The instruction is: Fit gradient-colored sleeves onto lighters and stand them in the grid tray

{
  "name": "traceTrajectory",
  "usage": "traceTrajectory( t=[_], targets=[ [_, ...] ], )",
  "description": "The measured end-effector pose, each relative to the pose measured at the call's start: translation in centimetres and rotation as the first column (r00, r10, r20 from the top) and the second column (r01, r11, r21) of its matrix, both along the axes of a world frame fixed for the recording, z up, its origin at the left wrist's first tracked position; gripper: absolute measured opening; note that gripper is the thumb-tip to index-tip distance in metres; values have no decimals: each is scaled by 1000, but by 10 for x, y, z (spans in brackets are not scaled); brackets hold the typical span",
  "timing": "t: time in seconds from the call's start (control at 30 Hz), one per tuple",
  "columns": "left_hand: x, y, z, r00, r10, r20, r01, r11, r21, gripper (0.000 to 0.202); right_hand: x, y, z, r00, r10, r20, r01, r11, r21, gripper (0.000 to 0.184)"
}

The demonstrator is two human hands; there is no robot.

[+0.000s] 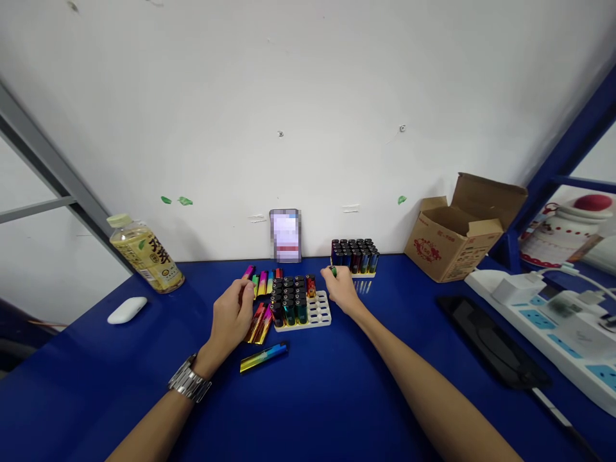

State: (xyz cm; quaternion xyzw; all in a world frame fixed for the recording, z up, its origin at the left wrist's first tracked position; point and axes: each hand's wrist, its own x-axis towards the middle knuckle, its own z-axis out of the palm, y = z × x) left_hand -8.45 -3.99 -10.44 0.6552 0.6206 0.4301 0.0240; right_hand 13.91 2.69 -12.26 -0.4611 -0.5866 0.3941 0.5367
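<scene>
My right hand is closed around a lighter, of which only a small dark and green end shows. It hovers by the right end of a white holed tray. Upright lighters with black tops fill the tray's left part, and a red lighter stands at the back beside the bare holes. My left hand has its thumb and fingers pressed together; whatever they hold is hidden. Next to it lie loose shiny lighters, with several more behind. A blue and yellow lighter lies in front.
Against the wall stand a phone and a second tray filled with lighters. An open cardboard box, a black phone and a power strip are at right. At left are a drink bottle and a white case.
</scene>
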Motion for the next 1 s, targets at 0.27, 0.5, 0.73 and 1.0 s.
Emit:
traceTrajectory(
  t=[0.27, 0.5, 0.73, 1.0],
  targets=[
    [-6, 5, 0, 994, 101, -51, -103, 994, -29, 27, 4, -1, 1, 965, 151, -212, -163, 986, -39, 51],
    [-8, 7, 1, 964, 207, -165, -223, 971, -83, 21, 11, -5, 8, 984, 175, -40, -163, 965, 204, 32],
    [-20, 18, -11, 885, 255, -390, -228, 967, 114, 29, 4, -14, 6, 992, 125, -8, -118, 956, 270, 37],
    [-27, 23, -20, 866, 66, -495, -117, 991, -72, 42, 7, -15, 7, 921, 14, 389, -175, 907, 382, 46]
  ],
)
